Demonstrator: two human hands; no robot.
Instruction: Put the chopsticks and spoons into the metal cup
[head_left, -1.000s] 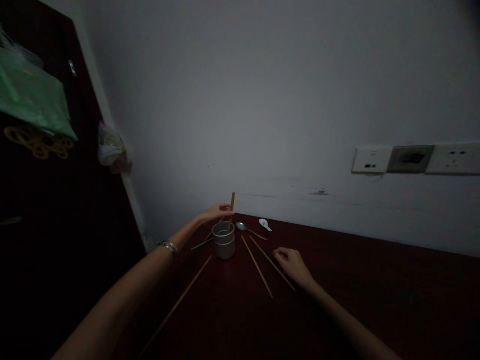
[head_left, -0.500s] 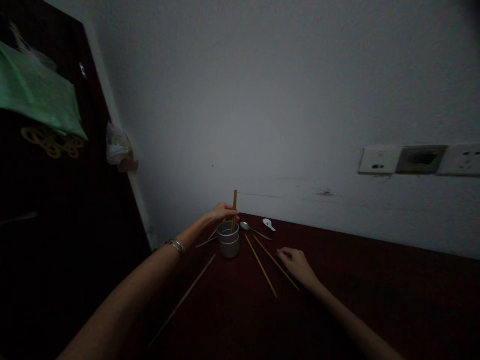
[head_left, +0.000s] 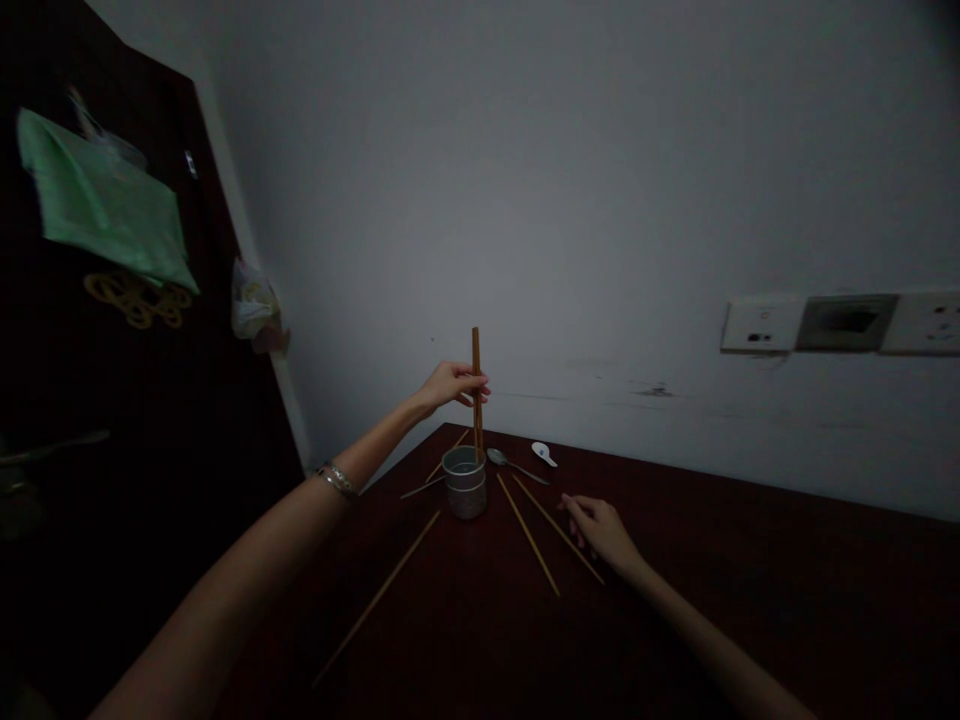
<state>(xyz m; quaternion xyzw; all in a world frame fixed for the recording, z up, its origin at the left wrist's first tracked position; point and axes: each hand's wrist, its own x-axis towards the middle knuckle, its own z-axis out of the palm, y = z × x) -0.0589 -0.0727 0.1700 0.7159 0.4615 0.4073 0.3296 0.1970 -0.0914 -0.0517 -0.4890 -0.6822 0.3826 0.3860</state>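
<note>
My left hand (head_left: 454, 384) is closed around a pair of brown chopsticks (head_left: 476, 350), held upright over a grey metal cup (head_left: 466, 490). Their lower tips are at the right side of the cup's mouth; whether they reach inside I cannot tell. My right hand (head_left: 602, 530) hovers by a light wooden chopstick (head_left: 551, 522), fingers loosely bent and apart, with nothing visible in them. Beside that lies another chopstick (head_left: 529, 536). A longer single chopstick (head_left: 379, 596) rests to the left, nearer me.
Behind the cup lie a metal spoon (head_left: 499, 458), a white soup spoon (head_left: 543, 453), a thin stick (head_left: 448, 455) and a thin metal handle (head_left: 422, 488). The dark red table (head_left: 675, 480) meets a grey wall (head_left: 562, 200) with sockets (head_left: 761, 325). A dark door (head_left: 172, 400) stands left.
My left hand has risen, lifting the chopsticks higher over the cup. The fingers of my right hand have loosened slightly. The whole view has shifted a little.
</note>
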